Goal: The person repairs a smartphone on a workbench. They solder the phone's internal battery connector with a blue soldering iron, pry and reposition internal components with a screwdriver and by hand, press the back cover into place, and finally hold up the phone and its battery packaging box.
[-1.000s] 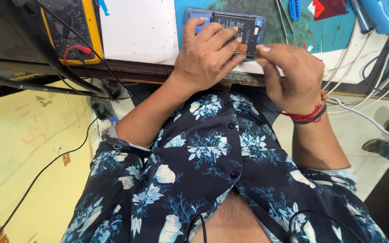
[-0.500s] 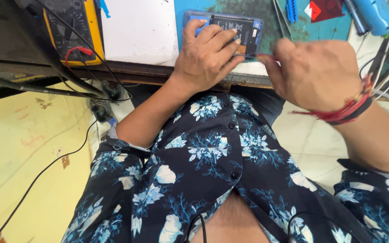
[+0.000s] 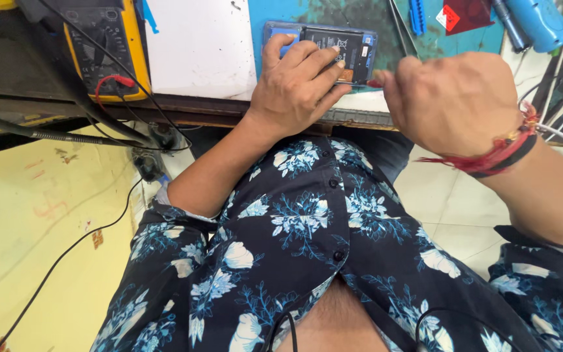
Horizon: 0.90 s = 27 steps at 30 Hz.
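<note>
- Fingers [image 3: 307,58] of the left hand [image 3: 294,88] lay spread flat over the opened blue smartphone with its back cover off [image 3: 320,49], pressing it down onto the table [image 3: 197,45]; they were pressed on it, not wrapped round it.
- Curled into a loose fist, the right hand [image 3: 454,101] hovered just off the phone's right-hand near corner, with a red and black thread band [image 3: 500,153] round its wrist.
- From that fist a thin red-tipped tool [image 3: 374,83] poked out toward the phone's edge; the fingers were pinched on it, though how they gripped it was hidden by the back of the hand.
- Nearest the camera, a dark navy shirt with a pale blue and white flower print [image 3: 307,228] filled the lower part of the view.
- Off to the left, a thin black cable [image 3: 66,251] ran over the pale yellow floor [image 3: 34,228].
- On the table, the phone rested on a worn teal work mat [image 3: 360,16], right beside a white rectangular board [image 3: 200,45].
- Further left stood a yellow and grey multimeter with a red lead plugged in [image 3: 105,49].
- At the far right edge lay a light blue plastic tool [image 3: 542,23], a small blue comb-like piece [image 3: 416,14] and a dark red card [image 3: 464,14], all well apart from both hands.
</note>
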### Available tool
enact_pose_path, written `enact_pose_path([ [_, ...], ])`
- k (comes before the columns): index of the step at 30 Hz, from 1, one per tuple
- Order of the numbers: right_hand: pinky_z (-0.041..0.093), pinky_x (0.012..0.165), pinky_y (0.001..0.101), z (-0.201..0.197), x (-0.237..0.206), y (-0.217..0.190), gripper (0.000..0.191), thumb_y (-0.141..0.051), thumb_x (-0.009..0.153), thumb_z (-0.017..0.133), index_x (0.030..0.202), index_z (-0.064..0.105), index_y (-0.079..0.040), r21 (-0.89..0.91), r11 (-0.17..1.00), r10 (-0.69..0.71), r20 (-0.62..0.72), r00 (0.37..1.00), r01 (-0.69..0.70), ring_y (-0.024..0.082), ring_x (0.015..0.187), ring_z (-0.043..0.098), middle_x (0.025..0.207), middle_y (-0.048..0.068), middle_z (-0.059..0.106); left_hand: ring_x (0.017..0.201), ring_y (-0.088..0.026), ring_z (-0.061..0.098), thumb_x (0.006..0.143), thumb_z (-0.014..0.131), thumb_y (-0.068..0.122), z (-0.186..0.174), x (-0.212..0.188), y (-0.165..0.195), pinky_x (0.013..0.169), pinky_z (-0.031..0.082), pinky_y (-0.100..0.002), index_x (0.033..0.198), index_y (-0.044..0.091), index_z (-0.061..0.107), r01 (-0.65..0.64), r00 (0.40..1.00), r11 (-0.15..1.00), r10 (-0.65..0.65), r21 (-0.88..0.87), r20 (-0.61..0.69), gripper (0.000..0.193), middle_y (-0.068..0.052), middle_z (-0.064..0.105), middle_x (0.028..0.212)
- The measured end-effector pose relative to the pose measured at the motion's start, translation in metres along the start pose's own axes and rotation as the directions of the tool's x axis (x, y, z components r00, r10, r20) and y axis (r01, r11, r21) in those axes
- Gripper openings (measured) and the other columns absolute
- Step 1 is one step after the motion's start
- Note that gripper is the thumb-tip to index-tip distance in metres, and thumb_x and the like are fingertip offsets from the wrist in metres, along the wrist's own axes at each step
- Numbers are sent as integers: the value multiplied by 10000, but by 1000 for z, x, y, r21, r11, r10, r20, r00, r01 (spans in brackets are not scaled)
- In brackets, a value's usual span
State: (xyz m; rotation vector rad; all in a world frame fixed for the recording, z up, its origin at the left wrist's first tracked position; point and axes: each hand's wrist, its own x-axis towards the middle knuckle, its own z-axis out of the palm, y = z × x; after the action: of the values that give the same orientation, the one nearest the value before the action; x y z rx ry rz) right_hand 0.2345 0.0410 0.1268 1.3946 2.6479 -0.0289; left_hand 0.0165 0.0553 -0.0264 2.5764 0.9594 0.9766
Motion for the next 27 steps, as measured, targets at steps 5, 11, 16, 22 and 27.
enact_pose_path([
  [5,444,474,381,1,2,2,230,-276,937,677,824,634,-80,66,997,-30,-45,999,33,272,506,616,568,87,606,1159,-226,598,1000,785,318,0,0,-1,1113,318,-481,1140,70,761,-6,1000,1000,6,0,1,286,-63,688,1259],
  [11,445,474,385,2,2,3,299,-297,966,703,791,613,-72,37,999,-24,-41,999,26,273,502,615,564,96,604,1159,-224,599,1013,786,334,0,0,0,1112,321,-482,1142,69,763,5,1000,1000,-5,-1,12,296,-62,689,1257],
  [16,442,479,388,1,3,4,254,-271,943,699,814,620,-67,106,994,-36,-36,999,40,277,513,616,576,97,607,1153,-225,600,1014,782,336,0,0,0,1109,322,-483,1135,73,763,7,1000,1000,-7,-5,17,289,-60,693,1251],
  [22,443,475,393,0,7,-1,271,-268,950,694,782,612,-72,70,997,-35,-26,999,37,276,496,611,556,97,600,1150,-231,601,999,784,340,0,0,0,1101,321,-483,1136,64,763,6,1000,1000,-6,0,22,309,-69,694,1247],
  [27,467,520,384,8,5,9,209,-256,936,717,863,689,-63,161,987,-2,-86,996,16,272,574,656,652,81,670,1148,-223,599,1006,781,316,0,-1,1,1107,323,-475,1151,72,760,1,1000,1000,-1,-11,19,284,-61,691,1257],
])
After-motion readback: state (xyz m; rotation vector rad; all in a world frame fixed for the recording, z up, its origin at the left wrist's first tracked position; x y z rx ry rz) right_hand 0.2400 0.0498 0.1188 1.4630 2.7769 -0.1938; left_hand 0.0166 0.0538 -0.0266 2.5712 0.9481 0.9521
